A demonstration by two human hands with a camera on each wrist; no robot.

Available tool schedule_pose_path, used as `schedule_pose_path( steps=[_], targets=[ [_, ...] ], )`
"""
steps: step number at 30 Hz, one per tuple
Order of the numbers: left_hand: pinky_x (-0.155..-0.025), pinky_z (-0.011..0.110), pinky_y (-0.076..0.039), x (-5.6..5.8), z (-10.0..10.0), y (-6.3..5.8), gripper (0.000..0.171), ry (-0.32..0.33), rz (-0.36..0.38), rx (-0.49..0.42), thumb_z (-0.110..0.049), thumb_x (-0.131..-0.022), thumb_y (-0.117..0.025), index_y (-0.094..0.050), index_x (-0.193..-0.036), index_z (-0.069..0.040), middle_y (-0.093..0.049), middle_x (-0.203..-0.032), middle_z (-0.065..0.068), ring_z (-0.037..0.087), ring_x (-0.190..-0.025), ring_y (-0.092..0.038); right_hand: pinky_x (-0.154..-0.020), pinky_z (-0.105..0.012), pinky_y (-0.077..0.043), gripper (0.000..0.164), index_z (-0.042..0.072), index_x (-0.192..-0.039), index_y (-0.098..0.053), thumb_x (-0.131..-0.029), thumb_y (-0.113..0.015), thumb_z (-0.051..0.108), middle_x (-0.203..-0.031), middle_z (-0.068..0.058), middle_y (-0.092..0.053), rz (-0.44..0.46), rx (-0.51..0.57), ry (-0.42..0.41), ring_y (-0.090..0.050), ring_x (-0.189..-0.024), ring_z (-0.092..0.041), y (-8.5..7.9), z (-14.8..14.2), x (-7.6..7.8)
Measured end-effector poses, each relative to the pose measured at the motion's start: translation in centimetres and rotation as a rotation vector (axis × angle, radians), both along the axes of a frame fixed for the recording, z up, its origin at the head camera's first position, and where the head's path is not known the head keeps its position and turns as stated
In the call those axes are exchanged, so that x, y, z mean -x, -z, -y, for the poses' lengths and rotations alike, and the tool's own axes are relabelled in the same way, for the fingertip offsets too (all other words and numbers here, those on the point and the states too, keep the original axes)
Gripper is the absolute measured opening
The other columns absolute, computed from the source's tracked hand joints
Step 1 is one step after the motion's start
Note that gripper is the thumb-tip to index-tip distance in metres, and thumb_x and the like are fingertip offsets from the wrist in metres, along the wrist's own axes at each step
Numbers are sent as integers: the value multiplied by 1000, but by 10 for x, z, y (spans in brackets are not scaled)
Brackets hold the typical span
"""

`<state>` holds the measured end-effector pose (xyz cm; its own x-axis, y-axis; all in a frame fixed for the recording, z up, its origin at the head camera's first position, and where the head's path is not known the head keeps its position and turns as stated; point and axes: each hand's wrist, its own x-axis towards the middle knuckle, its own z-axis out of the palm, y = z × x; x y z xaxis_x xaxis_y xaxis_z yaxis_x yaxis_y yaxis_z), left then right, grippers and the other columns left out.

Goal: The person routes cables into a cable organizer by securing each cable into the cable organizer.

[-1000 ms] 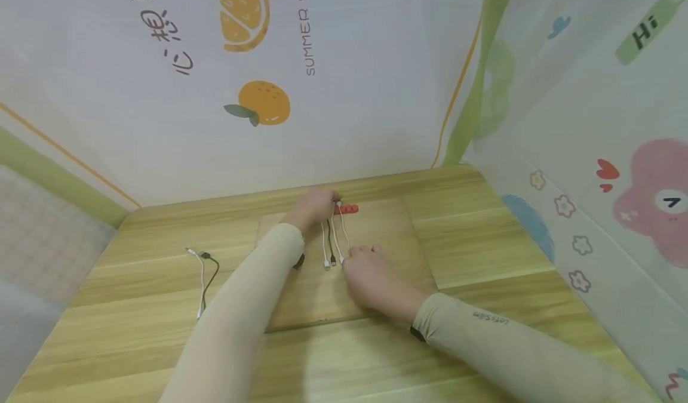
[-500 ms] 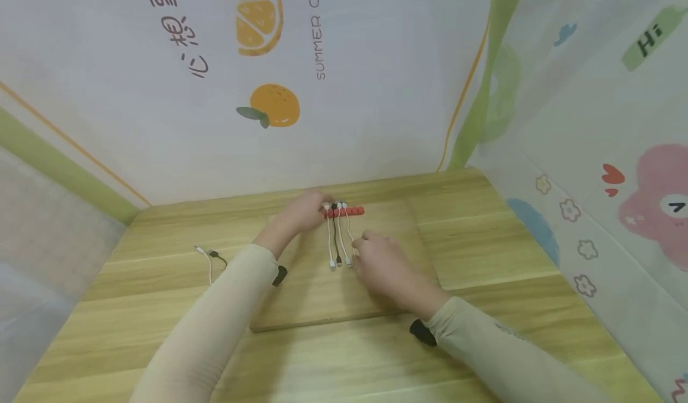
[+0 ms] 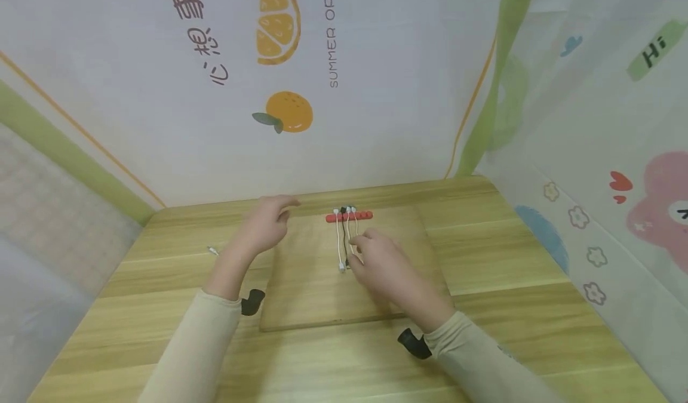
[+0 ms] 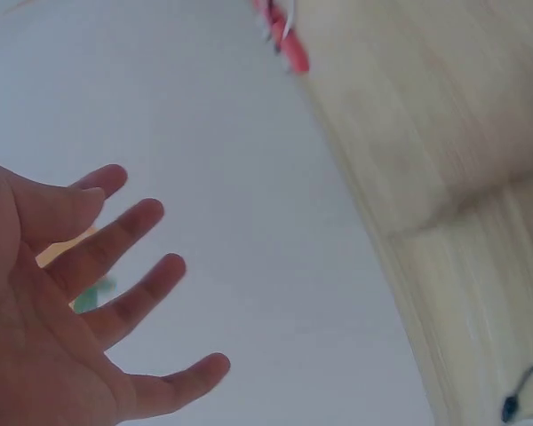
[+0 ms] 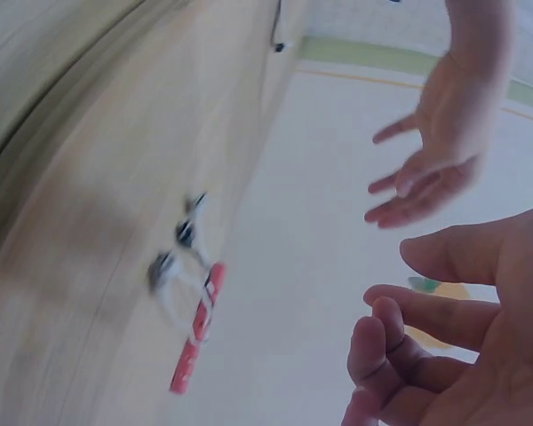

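A red cable holder strip (image 3: 368,215) lies near the far edge of the wooden board, with several short charging cables, white and black, seated in it. Their other ends run toward me; a white plug (image 3: 341,267) shows at the left, and some ends hide behind the right hand. My left hand (image 3: 264,224) hovers left of the strip, its fingers spread with nothing in them, as the left wrist view shows. Just right of the cables is my right hand (image 3: 383,262), fingers loosely bent. In the right wrist view its thumb and fingers (image 5: 426,311) are apart and hold nothing.
The board (image 3: 301,307) rests on a wood-grain table (image 3: 140,331). A loose white cable end (image 3: 213,251) lies left of my left forearm, and a dark cable plug (image 4: 511,408) shows in the left wrist view. A printed curtain (image 3: 376,122) stands behind the table.
My left hand has left the strip and moved left, its fingers spreading. My right hand has come off the white cable ends and stays beside them. The head view has shifted slightly.
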<state>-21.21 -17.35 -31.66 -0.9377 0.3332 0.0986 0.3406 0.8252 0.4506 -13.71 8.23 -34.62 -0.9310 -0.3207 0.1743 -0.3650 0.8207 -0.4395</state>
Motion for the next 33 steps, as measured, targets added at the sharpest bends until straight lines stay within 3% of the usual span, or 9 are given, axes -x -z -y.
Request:
schedule_pose_path(
  steps=[5, 13, 15, 20, 23, 26, 29, 31, 33],
  targets=[
    [-114, 68, -44, -18, 37, 0, 45, -82, 58, -67, -4, -110, -41, -54, -153, -4, -47, -163, 25, 50, -152, -42, -88, -46, -54, 32, 3, -127, -74, -101, -69, 22, -110, -9, -72, -11, 29, -43, -68, -101, -25, -1, 15, -4],
    [-112, 75, -40, -37, 92, 8, 46, -178, 129, -68, -9, -111, -41, -46, -156, 1, -38, -164, 34, 59, -147, -38, -102, -52, -49, 35, 8, -133, -72, -105, -64, 27, -120, -8, -71, 65, 43, -104, -67, -111, -27, -3, 47, -12],
    [-101, 68, -49, -40, 103, 13, 46, -198, 136, -54, -8, -111, -43, -46, -156, 2, -39, -163, 37, 62, -144, -41, -102, -51, -49, 36, 9, -135, -71, -106, -63, 29, -123, -7, -71, 73, 33, -129, -67, -113, -25, -4, 57, -13],
    [-75, 49, -53, -37, 129, 24, 47, -213, 170, -3, -10, -109, -45, -46, -154, 5, -46, -153, 42, 55, -113, -62, -95, -41, -50, 38, 13, -138, -70, -106, -64, 33, -127, -3, -70, 78, -38, -183, -66, -114, -20, -6, 86, -16],
    [-90, 65, -55, -35, 144, 30, 49, -221, 200, 40, -11, -108, -48, -45, -153, 9, -45, -153, 44, 61, -120, -58, -97, -40, -49, 38, 16, -139, -70, -106, -65, 35, -129, -1, -70, 69, -85, -208, -66, -115, -19, -5, 106, -17],
    [-109, 80, -40, -34, 158, 37, 51, -234, 239, 85, -12, -107, -51, -44, -152, 11, -40, -155, 45, 69, -139, -40, -99, -38, -48, 39, 21, -140, -69, -105, -67, 36, -130, 2, -69, 66, -124, -220, -65, -118, -17, -2, 127, -18],
    [-108, 78, -41, -33, 167, 45, 52, -245, 283, 95, -12, -107, -50, -43, -153, 11, -40, -154, 46, 66, -138, -44, -97, -34, -46, 40, 26, -141, -68, -103, -69, 38, -132, 5, -68, 68, -170, -244, -64, -119, -13, 1, 145, -19],
    [-102, 72, -49, -31, 169, 51, 52, -252, 306, 89, -12, -107, -46, -41, -154, 10, -45, -151, 45, 59, -123, -57, -93, -31, -44, 39, 28, -140, -69, -102, -70, 39, -130, 7, -68, 58, -201, -270, -63, -117, -11, 3, 157, -21],
    [-91, 60, -55, -29, 169, 57, 52, -254, 320, 80, -11, -107, -42, -41, -155, 9, -59, -135, 41, 43, -94, -66, -87, -28, -41, 36, 30, -136, -71, -101, -71, 38, -127, 8, -68, 48, -228, -292, -63, -113, -10, 7, 168, -23]
  ],
)
